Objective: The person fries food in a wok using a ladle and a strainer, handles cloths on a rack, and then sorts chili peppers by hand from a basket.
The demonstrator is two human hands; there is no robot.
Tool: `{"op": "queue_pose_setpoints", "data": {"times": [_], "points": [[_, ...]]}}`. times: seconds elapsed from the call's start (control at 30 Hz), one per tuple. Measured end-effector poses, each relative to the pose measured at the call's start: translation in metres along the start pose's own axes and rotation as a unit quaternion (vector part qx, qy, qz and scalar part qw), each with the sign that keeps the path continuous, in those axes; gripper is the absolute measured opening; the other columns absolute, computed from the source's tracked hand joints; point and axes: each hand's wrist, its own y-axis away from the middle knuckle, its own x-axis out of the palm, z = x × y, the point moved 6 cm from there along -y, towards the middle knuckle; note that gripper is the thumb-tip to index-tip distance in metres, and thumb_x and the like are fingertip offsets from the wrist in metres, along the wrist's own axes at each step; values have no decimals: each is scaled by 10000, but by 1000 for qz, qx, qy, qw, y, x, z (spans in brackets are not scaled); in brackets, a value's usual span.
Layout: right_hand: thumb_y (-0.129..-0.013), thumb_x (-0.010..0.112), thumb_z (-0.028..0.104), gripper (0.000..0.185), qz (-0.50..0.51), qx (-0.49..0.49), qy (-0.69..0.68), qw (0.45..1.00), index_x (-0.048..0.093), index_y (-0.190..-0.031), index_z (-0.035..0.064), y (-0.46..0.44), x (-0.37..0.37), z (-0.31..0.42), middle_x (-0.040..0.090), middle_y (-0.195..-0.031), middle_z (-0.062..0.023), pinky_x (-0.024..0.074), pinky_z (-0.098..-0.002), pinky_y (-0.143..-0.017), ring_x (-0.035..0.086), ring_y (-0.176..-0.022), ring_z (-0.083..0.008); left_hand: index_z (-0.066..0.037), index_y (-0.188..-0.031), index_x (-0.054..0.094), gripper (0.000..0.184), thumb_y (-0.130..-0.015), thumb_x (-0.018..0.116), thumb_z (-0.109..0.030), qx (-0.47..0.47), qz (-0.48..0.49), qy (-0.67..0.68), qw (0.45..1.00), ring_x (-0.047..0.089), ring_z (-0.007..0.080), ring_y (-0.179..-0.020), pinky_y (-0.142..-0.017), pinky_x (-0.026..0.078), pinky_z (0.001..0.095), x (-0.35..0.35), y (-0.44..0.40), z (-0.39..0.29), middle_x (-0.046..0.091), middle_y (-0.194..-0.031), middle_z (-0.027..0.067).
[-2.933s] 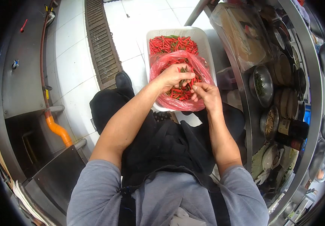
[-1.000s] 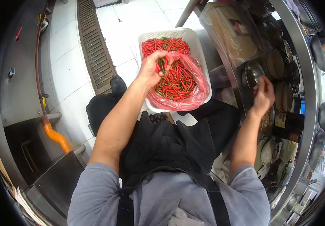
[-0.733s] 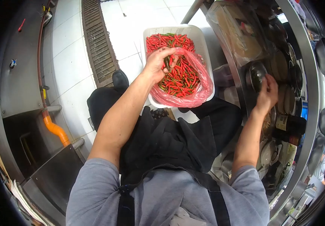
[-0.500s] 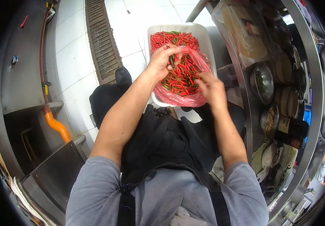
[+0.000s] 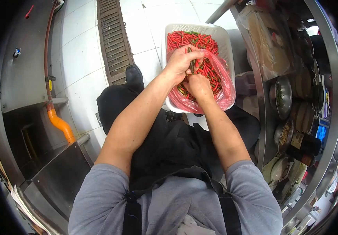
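Note:
Red and green chillies [image 5: 210, 74] fill a pink plastic bag [image 5: 225, 94], which stands open in a white perforated basket [image 5: 225, 43]. More loose chillies [image 5: 192, 38] lie in the basket's far part. Closed round several dark green and red chillies, my left hand [image 5: 182, 62] is over the bag's left side. Just below it, my right hand [image 5: 199, 85] reaches into the bag with its back to the camera. Its fingertips are hidden, so what they touch cannot be made out.
To the right is a metal shelf [image 5: 259, 117] with a bowl of greens [image 5: 281, 97], a bowl of brown bits [image 5: 284, 135] and a dark bottle [image 5: 310, 145]. A floor drain grate [image 5: 113, 43] runs beyond my left knee. An orange pipe [image 5: 61, 126] is at the left.
My right hand has come back from beside the shelf bowls to the bag, moving in beside my left hand. My left hand still holds chillies. The view has shifted slightly.

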Motion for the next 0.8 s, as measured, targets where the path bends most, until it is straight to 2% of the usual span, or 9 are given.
{"op": "queue_pose_setpoints", "data": {"times": [0.13,0.27,0.33,0.37,0.4,0.5,0.6,0.73,0.8], "points": [[-761,685,225,214,22,7,-28,999,678,-827,21,-2,2,-17,654,-767,-191,498,-467,-746,643,-786,-358,-91,-856,532,120,-842,649,-114,-4,7,-24,1000,519,47,-517,-358,291,175,0,1,1,606,-726,28],[-770,660,213,172,-50,-42,-113,991,685,-807,47,14,-18,-30,640,-755,-196,491,-452,-748,635,-786,-352,-98,-858,538,126,-838,656,-136,-3,1,-52,999,516,37,-516,-360,292,173,-2,1,2,610,-730,20],[-773,672,223,180,-57,56,-253,964,680,-801,46,24,-27,-54,631,-725,-190,494,-423,-709,632,-732,-348,-97,-832,540,128,-820,664,-129,-3,-8,-54,999,498,44,-487,-358,283,185,-2,3,1,606,-713,13],[-801,672,214,195,-70,65,-307,947,665,-798,19,28,-29,-64,622,-632,-135,480,-349,-587,613,-580,-258,-96,-806,542,132,-802,671,-122,-4,-18,-56,998,480,51,-457,-357,274,198,-3,3,2,602,-696,5],[-801,672,214,195,-73,66,-305,947,665,-798,19,33,-32,-73,622,-632,-135,480,-349,-587,613,-580,-258,-96,-806,542,132,-802,671,-122,-3,-15,-56,998,480,51,-457,-357,274,198,-3,1,4,602,-696,5],[-853,638,161,178,-84,102,-548,826,615,-748,19,55,-43,-85,543,-586,22,369,-217,-447,478,-464,-59,-106,-811,614,58,-801,657,-144,-23,-1,-139,990,473,49,-459,-371,282,199,-5,0,13,589,-676,-14],[-853,631,153,181,-103,100,-602,785,602,-717,37,71,-50,-84,541,-583,19,367,-217,-448,470,-456,-69,-98,-850,646,74,-799,650,-151,-65,30,-201,977,471,43,-475,-379,285,201,3,4,22,583,-670,-28],[-858,619,145,187,-70,82,-596,795,596,-705,40,83,-57,-68,540,-582,20,340,-222,-438,455,-457,-58,-36,-1052,616,256,-829,639,-160,-129,101,-223,961,458,18,-480,-365,283,187,13,11,47,576,-691,-20],[-867,608,144,203,-78,80,-595,796,591,-696,37,87,-58,-58,536,-580,22,326,-224,-433,445,-457,-54,-29,-1082,601,279,-847,641,-174,-146,131,-187,963,455,20,-482,-364,273,181,20,18,48,572,-687,-13]]}}
